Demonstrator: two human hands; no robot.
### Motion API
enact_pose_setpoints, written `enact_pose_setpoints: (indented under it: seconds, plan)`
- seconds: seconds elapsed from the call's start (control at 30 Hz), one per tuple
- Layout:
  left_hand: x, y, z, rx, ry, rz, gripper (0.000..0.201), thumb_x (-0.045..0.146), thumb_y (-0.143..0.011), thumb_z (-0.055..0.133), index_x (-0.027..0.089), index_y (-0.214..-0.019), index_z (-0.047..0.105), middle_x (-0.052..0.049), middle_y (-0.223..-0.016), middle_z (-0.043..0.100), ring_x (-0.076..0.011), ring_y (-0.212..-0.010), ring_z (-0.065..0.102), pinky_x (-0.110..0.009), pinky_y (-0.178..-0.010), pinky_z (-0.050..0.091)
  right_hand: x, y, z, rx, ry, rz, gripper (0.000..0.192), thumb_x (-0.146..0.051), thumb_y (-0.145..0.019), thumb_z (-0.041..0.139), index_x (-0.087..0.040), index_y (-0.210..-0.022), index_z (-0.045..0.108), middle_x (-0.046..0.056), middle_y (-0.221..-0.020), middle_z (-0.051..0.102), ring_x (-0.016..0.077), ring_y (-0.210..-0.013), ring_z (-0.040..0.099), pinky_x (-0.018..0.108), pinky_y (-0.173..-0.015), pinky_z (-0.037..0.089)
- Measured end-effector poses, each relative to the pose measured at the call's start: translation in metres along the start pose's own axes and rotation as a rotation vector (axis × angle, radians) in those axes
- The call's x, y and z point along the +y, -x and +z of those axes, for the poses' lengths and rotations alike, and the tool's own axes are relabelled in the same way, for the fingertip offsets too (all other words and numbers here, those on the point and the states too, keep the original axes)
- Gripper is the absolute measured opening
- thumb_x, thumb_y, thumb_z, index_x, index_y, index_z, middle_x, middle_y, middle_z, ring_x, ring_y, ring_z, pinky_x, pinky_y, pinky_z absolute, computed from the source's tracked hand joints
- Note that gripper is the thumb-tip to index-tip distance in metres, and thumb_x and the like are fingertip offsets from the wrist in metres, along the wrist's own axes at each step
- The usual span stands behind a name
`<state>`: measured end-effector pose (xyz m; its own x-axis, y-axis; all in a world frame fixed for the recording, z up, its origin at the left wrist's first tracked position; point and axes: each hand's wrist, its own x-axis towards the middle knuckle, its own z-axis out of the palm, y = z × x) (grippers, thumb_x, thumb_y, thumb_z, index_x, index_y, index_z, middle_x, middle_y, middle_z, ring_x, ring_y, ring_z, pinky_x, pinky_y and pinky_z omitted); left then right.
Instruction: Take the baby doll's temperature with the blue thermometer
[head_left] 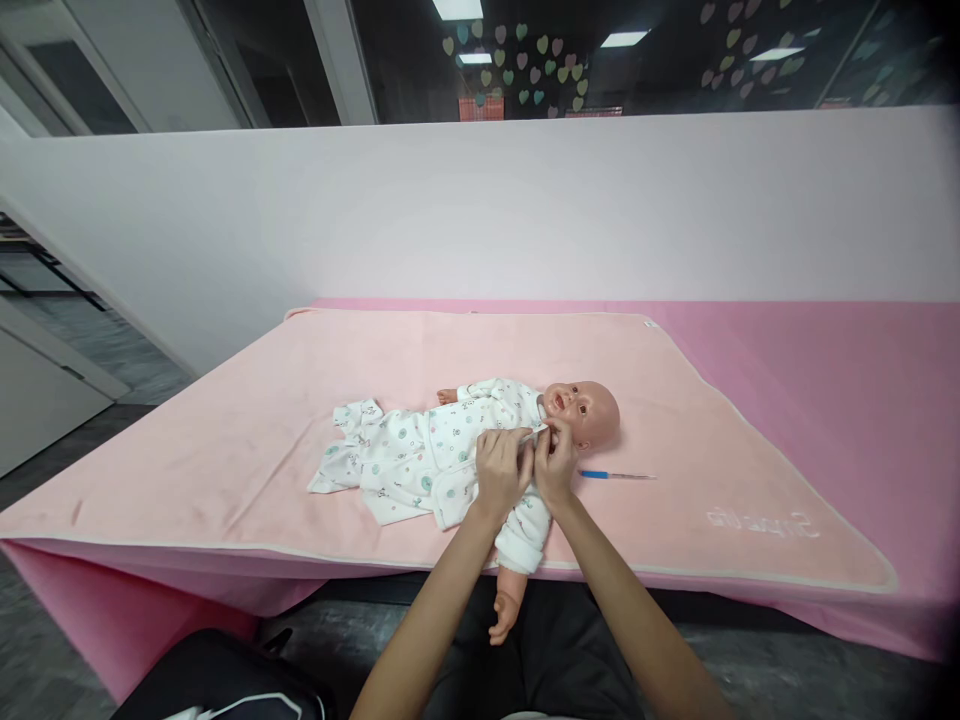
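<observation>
One baby doll [577, 408] on its back, head to the right, on a pale pink fleece blanket [262, 440] over the desk. Left hand [501, 470] and right hand [556, 462] together at the collar, both pinching the soft printed white romper [420, 450]. One thin blue-handled thermometer [615, 476] just right of hands.

Hands [529, 465] seemingly at doll's collar [541, 428]

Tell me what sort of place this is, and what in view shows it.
Probably an infant-care training room. A baby doll in a printed romper lies on a pink blanket over a padded table, both hands at its collar, a thermometer-like stick beside its head. Paper hearts decorate the glass behind.
</observation>
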<state>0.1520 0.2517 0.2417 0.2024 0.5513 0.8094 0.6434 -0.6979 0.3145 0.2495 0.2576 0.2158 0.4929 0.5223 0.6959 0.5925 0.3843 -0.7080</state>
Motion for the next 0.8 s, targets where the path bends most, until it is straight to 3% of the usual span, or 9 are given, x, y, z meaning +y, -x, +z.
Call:
enact_pose_setpoints:
  seconds: [0.1, 0.23, 0.5, 0.6, 0.7, 0.8]
  plan:
    - [-0.001, 0.002, -0.006, -0.025, -0.076, 0.021, 0.023, 0.019, -0.084, 0.049, 0.016, -0.105, 0.057, -0.008, -0.09, 0.065, -0.02, -0.083, 0.055, -0.035, -0.078, 0.038, -0.001, 0.0, 0.0, 0.032, -0.003, -0.001, 0.017, -0.021, -0.088, 0.038, -0.016, -0.094, 0.053, 0.007, -0.082, 0.063, 0.0158, -0.073, 0.06, 0.028, -0.066, 0.049]
    - [-0.004, 0.004, -0.015, -0.02, -0.152, -0.088, 0.021, 0.024, -0.083, 0.052, 0.018, -0.101, 0.061, -0.009, -0.097, 0.063, -0.0225, -0.093, 0.054, -0.038, -0.083, 0.036, -0.003, -0.002, -0.002, 0.047, -0.021, -0.068, 0.02, -0.018, -0.088, 0.035, -0.017, -0.094, 0.055, 0.007, -0.085, 0.062, 0.0167, -0.081, 0.06, 0.031, -0.074, 0.049]
    - [-0.006, 0.013, -0.022, 0.017, -0.07, -0.138, 0.017, 0.02, -0.083, 0.052, 0.021, -0.097, 0.062, -0.006, -0.096, 0.062, -0.019, -0.091, 0.054, -0.035, -0.083, 0.04, -0.005, -0.002, -0.005, 0.042, 0.0, -0.21, 0.029, -0.011, -0.087, 0.032, -0.017, -0.095, 0.059, 0.009, -0.088, 0.061, 0.0179, -0.087, 0.059, 0.036, -0.078, 0.052]
    - [-0.008, 0.015, -0.021, 0.052, -0.011, -0.147, 0.018, 0.018, -0.086, 0.049, 0.021, -0.097, 0.062, -0.006, -0.097, 0.062, -0.018, -0.093, 0.055, -0.034, -0.083, 0.042, -0.006, 0.002, -0.007, -0.041, 0.007, -0.359, 0.031, -0.009, -0.084, 0.036, -0.018, -0.099, 0.061, 0.01, -0.096, 0.063, 0.0186, -0.092, 0.062, 0.034, -0.079, 0.053]
    - [-0.01, 0.016, -0.021, 0.086, 0.035, -0.18, 0.016, 0.02, -0.087, 0.047, 0.021, -0.093, 0.062, -0.005, -0.093, 0.063, -0.0178, -0.091, 0.057, -0.035, -0.082, 0.044, -0.008, 0.006, -0.007, -0.229, 0.042, -0.508, 0.034, -0.009, -0.082, 0.041, -0.019, -0.107, 0.06, 0.009, -0.103, 0.065, 0.0181, -0.095, 0.063, 0.029, -0.077, 0.054]
    - [-0.01, 0.017, -0.021, 0.136, 0.069, -0.228, 0.014, 0.024, -0.087, 0.05, 0.021, -0.089, 0.063, -0.003, -0.085, 0.064, -0.0171, -0.087, 0.058, -0.036, -0.081, 0.045, -0.011, 0.005, -0.006, -0.317, 0.083, -0.513, 0.033, -0.011, -0.083, 0.041, -0.019, -0.109, 0.06, 0.009, -0.1, 0.067, 0.0178, -0.092, 0.065, 0.028, -0.075, 0.054]
